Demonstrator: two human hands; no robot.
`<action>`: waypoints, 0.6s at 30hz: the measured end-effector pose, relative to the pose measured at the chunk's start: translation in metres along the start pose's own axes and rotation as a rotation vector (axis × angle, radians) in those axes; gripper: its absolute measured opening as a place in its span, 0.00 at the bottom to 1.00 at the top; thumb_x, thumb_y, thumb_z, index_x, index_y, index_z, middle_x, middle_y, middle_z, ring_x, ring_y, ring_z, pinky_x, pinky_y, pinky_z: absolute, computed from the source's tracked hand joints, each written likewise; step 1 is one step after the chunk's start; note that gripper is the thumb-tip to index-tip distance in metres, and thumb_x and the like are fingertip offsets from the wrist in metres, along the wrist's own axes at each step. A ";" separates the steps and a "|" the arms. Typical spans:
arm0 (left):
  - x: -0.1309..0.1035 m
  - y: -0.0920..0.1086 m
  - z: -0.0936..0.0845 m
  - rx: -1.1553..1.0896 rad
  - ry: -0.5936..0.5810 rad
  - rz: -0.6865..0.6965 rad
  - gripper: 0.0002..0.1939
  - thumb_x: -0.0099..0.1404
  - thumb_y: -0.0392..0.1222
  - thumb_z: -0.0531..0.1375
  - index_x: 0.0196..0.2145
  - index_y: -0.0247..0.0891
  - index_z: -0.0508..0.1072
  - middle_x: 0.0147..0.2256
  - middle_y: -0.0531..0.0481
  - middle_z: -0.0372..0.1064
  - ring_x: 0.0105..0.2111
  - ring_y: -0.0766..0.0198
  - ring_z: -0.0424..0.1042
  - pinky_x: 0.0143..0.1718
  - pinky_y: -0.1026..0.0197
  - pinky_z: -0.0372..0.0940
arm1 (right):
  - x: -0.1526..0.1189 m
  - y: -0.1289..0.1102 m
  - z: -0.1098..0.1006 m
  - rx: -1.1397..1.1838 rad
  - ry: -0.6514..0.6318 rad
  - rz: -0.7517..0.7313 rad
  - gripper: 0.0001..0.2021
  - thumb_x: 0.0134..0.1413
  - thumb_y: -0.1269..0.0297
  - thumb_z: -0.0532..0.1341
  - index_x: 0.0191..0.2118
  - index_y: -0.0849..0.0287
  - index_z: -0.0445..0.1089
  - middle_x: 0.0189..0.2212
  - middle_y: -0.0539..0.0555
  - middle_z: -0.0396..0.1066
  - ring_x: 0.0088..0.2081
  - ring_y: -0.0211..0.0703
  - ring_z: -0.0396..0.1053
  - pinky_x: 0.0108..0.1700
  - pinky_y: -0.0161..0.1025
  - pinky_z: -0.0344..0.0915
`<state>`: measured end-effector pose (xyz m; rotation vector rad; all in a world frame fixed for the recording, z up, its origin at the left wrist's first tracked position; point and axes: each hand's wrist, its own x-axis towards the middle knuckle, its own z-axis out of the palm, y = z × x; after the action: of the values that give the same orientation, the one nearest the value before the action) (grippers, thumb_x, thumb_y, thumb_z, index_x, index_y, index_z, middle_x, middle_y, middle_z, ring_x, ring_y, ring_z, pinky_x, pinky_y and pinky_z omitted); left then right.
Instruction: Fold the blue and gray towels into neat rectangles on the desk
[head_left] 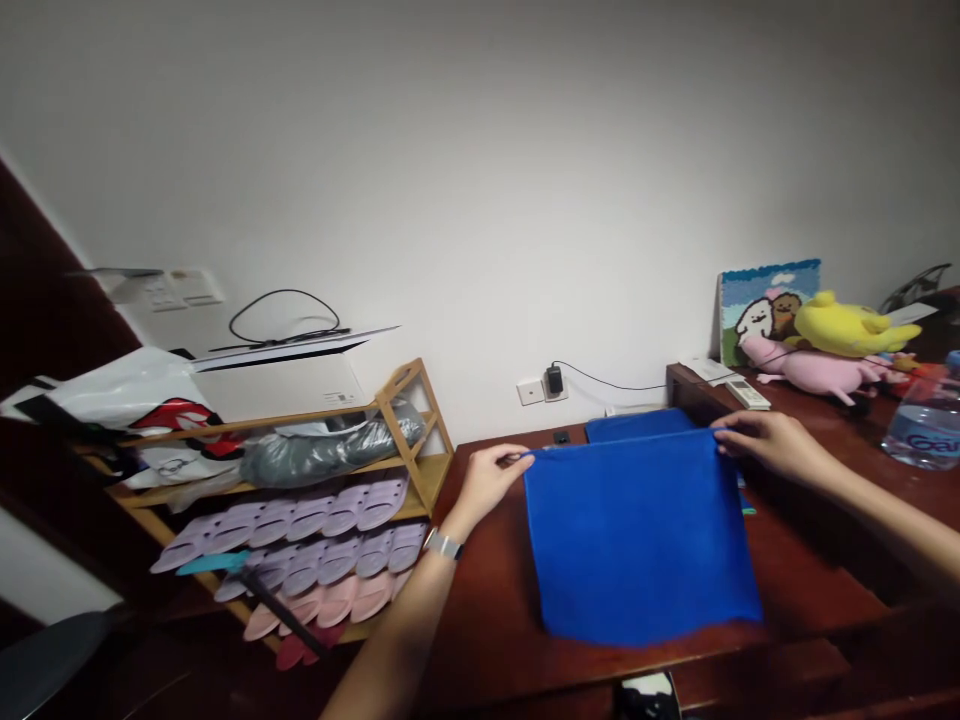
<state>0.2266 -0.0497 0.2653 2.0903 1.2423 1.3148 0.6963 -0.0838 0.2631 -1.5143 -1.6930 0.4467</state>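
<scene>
got a blue cloth pinched by its top corners, thumb-and-fingertip style, in left hand and right hand, probably spread wide to keep it flat. hanging over red-brown desk, in front of another blue piece.

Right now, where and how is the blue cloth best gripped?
Probably by the two upper corners of the blue cloth, pinched from either side, as the left hand and right hand do: its top edge stretches nearly straight between them, the rest hanging.
</scene>
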 end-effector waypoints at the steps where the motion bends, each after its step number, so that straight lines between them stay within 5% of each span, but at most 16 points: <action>1: 0.020 0.000 0.011 0.021 0.011 0.027 0.15 0.63 0.53 0.67 0.37 0.38 0.83 0.36 0.46 0.83 0.36 0.56 0.80 0.42 0.56 0.75 | 0.020 0.002 -0.006 -0.048 0.071 -0.016 0.29 0.52 0.36 0.64 0.41 0.62 0.81 0.36 0.61 0.83 0.38 0.54 0.80 0.42 0.46 0.74; 6: 0.114 0.008 0.059 0.179 0.183 0.234 0.07 0.68 0.43 0.64 0.41 0.40 0.81 0.34 0.50 0.80 0.33 0.61 0.78 0.41 0.59 0.72 | 0.109 0.007 -0.030 -0.102 0.397 0.014 0.15 0.53 0.55 0.65 0.41 0.59 0.81 0.39 0.57 0.82 0.40 0.51 0.78 0.46 0.45 0.71; 9: 0.140 0.001 0.090 0.137 0.239 0.274 0.07 0.72 0.41 0.62 0.45 0.42 0.78 0.33 0.51 0.79 0.32 0.62 0.79 0.40 0.61 0.71 | 0.135 0.024 -0.031 -0.020 0.558 -0.004 0.14 0.52 0.59 0.64 0.42 0.58 0.81 0.38 0.56 0.82 0.40 0.50 0.77 0.45 0.44 0.71; 14: 0.116 -0.058 0.162 0.160 0.134 0.247 0.08 0.76 0.42 0.57 0.50 0.42 0.74 0.42 0.48 0.80 0.42 0.59 0.81 0.46 0.59 0.72 | 0.122 0.097 0.013 -0.109 0.697 0.066 0.14 0.52 0.59 0.62 0.40 0.57 0.81 0.35 0.56 0.81 0.39 0.50 0.76 0.48 0.46 0.70; 18: 0.059 -0.116 0.225 0.320 -0.079 0.172 0.08 0.76 0.37 0.56 0.49 0.42 0.73 0.47 0.45 0.80 0.46 0.56 0.80 0.49 0.56 0.73 | 0.081 0.179 0.077 -0.275 0.560 0.152 0.14 0.54 0.63 0.57 0.40 0.57 0.79 0.41 0.59 0.81 0.42 0.52 0.77 0.50 0.47 0.70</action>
<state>0.3749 0.0918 0.1055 2.4938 1.3370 1.1492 0.7598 0.0506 0.1136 -1.7663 -1.2344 -0.1415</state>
